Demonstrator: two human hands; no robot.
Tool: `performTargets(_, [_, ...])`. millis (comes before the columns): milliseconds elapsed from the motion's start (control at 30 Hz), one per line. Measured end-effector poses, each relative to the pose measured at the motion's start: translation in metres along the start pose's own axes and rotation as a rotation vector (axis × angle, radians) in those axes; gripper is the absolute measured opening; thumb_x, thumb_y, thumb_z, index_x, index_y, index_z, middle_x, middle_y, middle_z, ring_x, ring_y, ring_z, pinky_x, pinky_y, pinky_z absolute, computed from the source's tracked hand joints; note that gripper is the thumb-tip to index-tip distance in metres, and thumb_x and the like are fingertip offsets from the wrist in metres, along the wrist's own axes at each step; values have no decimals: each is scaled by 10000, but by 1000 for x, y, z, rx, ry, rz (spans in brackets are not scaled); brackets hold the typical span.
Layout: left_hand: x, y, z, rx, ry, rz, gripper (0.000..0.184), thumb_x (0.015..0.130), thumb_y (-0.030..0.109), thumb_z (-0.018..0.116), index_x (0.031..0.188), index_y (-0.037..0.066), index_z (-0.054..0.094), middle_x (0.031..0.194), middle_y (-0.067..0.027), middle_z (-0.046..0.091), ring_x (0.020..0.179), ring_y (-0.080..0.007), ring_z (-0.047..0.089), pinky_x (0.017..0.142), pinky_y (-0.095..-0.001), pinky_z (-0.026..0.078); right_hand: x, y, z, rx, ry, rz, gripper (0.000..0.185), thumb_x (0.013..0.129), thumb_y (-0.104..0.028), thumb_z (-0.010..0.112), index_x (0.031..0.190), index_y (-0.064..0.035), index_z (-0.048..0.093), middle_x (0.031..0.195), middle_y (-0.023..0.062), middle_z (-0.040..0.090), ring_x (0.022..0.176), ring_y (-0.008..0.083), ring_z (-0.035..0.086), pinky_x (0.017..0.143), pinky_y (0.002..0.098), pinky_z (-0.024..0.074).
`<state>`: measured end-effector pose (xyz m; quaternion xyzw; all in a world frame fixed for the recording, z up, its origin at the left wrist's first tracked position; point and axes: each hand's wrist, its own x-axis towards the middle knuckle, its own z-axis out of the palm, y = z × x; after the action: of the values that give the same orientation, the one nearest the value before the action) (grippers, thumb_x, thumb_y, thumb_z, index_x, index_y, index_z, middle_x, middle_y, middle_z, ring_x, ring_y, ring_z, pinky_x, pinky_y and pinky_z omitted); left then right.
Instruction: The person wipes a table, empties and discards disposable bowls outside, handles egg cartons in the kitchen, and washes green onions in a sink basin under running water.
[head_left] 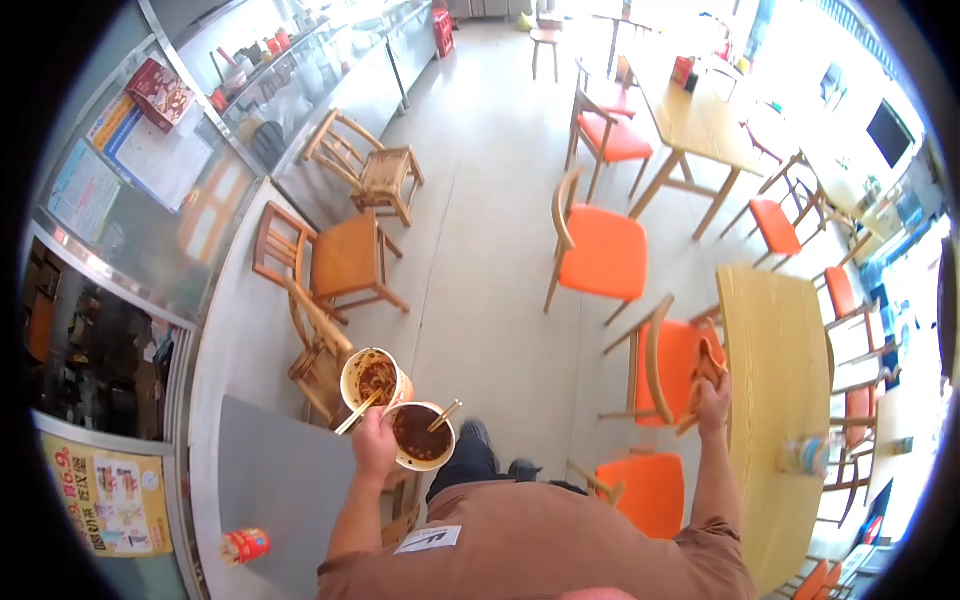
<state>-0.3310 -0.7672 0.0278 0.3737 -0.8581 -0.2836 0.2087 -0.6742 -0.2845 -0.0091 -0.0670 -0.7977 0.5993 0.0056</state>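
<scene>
Two cups [404,387] [447,455]: pinched together by the left hand [374,447]; carrying seems to be in hand.
Two chopstick pairs [358,412] [445,416]: one is leaned in each cup.
One cloth [706,372]: bunched and gripped by the right hand [713,402], beside the desk [775,400].
Dark liquid [415,432]: by it, level cups seem called for.

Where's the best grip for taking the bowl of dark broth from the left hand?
I'd take the bowl by its outer wall, coming level from the right, clear of the chopsticks; the left hand and other bowl crowd its left.
</scene>
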Motion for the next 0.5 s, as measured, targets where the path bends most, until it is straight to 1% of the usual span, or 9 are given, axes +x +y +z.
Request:
performTargets(67, [69, -1, 17, -44, 15, 33, 117, 863, 117, 583, 949, 47, 620, 786, -206, 645, 745, -405, 624, 630, -458, 482, 37, -47, 79, 185, -178, -65, 392, 851, 0, 497, 1242, -18, 478, 1050, 52, 583, 905, 134, 571, 769, 259, 486])
performTargets(100, [93, 2, 35, -17, 5, 50, 121, 861, 116, 580, 956, 52, 618, 784, -212, 642, 752, -407, 623, 636, -467, 482, 51, -67, 106, 186, -188, -77, 392, 851, 0, 497, 1242, -18, 478, 1050, 52, 583, 905, 134, 571, 769, 259, 486])
performTargets(167, [166, -2, 56, 17, -26, 33, 122, 853, 112, 574, 962, 72, 611, 772, -220, 634, 753, -423, 616, 642, -499, 478, 70, -117, 180, 399, -362, 100, 418, 848, 9, 492, 1264, -21, 467, 1106, 68, 580, 952, 155, 581, 812, 267, 489])
performTargets(200, [201, -4, 66, 38, -32, 51, 111, 852, 116, 578, 955, 87, 608, 742, -216, 628, 729, -430, 613, 631, -514, 476, 80, -131, 211, 397, -371, 89, 418, 848, 9, 492, 1264, -21, 467, 1106, 68, 580, 952, 155, 581, 812, 267, 489])
performTargets(267, [270, -14, 91, 26, -34, 108, 86, 849, 120, 586, 924, 88, 611, 705, -212, 620, 697, -431, 610, 611, -522, 470, 104, -146, 265, 625, -379, 248, 421, 854, 10, 492, 1271, -32, 463, 1129, 87, 579, 953, 176, 601, 809, 281, 512])
performTargets(333, [335, 12, 100, 3, -17, 132, 75, 847, 126, 597, 906, 84, 617, 694, -207, 618, 685, -425, 609, 599, -519, 469, 138, -151, 300, 663, -423, 318, 401, 871, -2, 489, 1270, -39, 466, 1133, 91, 577, 951, 184, 608, 799, 293, 526])
performTargets(400, [411, 24, 112, 5, -93, 123, 72, 847, 135, 607, 893, 82, 623, 715, -203, 625, 693, -411, 614, 599, -505, 474, 173, -171, 338, 715, -453, 385, 382, 888, -14, 485, 1269, -45, 469, 1138, 94, 575, 949, 191, 614, 789, 305, 539])
performTargets(433, [447, 28, 119, -4, -64, 195, 88, 855, 152, 607, 896, 75, 622, 743, -201, 633, 713, -397, 621, 610, -489, 482, 188, -183, 357, 738, -437, 387, 352, 914, -47, 489, 1266, -49, 472, 1129, 92, 577, 946, 191, 616, 777, 312, 547])
performTargets(500, [520, 42, 134, 1, -83, 195, 98, 860, 158, 602, 895, 68, 621, 751, -203, 633, 722, -392, 623, 615, -487, 483, 224, -199, 400, 813, -447, 382, 322, 977, -153, 485, 1279, -42, 463, 1157, 97, 577, 971, 205, 618, 781, 329, 555])
